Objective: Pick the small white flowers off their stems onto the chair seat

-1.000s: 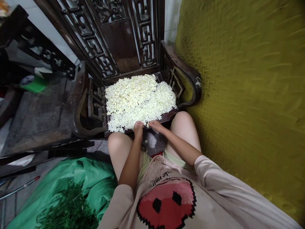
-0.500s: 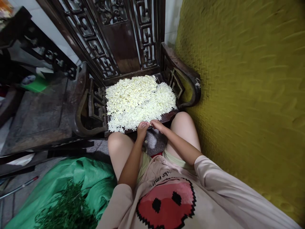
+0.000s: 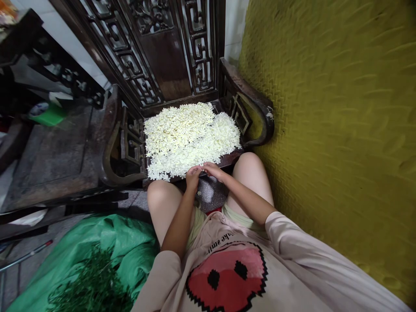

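My left hand (image 3: 194,172) and my right hand (image 3: 212,169) meet above my lap, at the front edge of a dark wooden chair seat. Both are closed, fingertips pinched together and touching or nearly so. A tiny whitish bit shows between the fingertips, too small to name. Just beyond them, a thick layer of small white flowers (image 3: 195,149) covers most of the seat. Toward the back lies a creamier, yellowish heap of flowers (image 3: 178,123).
The carved chair has curved armrests, the right armrest (image 3: 264,108) beside a yellow textured mat (image 3: 334,130). At lower left, a green sheet (image 3: 130,234) holds leafy stems (image 3: 92,281). A green container (image 3: 48,115) sits on the wooden surface (image 3: 55,151) to the left.
My fingertips have shifted slightly left and up, with the right hand reaching a little further toward the left one. The flowers and surroundings look the same.
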A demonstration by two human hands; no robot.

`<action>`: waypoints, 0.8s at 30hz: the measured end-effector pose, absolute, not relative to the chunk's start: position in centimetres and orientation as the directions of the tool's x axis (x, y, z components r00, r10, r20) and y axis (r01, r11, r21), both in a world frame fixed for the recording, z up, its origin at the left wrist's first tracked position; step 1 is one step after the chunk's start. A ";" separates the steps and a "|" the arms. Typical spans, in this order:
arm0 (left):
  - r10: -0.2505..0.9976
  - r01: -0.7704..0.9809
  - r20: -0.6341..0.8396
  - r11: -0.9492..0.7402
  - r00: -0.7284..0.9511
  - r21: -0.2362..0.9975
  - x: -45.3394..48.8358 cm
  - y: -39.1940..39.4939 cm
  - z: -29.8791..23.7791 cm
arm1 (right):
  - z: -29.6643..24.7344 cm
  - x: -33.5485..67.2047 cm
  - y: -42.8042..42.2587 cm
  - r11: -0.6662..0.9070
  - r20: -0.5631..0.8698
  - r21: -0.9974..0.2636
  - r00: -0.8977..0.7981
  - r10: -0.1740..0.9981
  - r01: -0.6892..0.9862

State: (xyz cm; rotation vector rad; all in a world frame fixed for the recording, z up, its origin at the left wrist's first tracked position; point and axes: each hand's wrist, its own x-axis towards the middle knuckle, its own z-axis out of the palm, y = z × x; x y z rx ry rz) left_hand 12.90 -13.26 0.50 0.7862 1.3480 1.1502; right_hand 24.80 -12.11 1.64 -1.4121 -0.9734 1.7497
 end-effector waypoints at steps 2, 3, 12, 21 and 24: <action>0.929 -0.175 -0.329 0.301 -0.168 0.937 12.9 -13.3 0.7 | 1.3 24.8 -12.0 -0.482 -0.461 -0.874 -0.204 0.863 -0.065; 0.926 -0.178 -0.330 0.299 -0.182 0.937 12.9 -13.3 0.8 | 1.1 24.9 -12.0 -0.486 -0.467 -0.871 -0.189 0.864 -0.069; 0.915 -0.236 -0.346 0.296 -0.207 0.926 12.8 -13.3 0.6 | 1.2 25.0 -12.0 -0.549 -0.544 -0.835 -0.084 0.835 -0.047; 0.886 -0.291 -0.407 0.338 -0.223 0.895 12.2 -12.7 0.2 | 1.4 25.1 -11.9 -0.494 -0.494 -0.869 -0.037 0.869 0.016; 0.885 -0.286 -0.405 0.337 -0.229 0.897 12.2 -12.6 0.3 | 1.5 25.1 -11.9 -0.422 -0.421 -0.905 0.027 0.907 0.057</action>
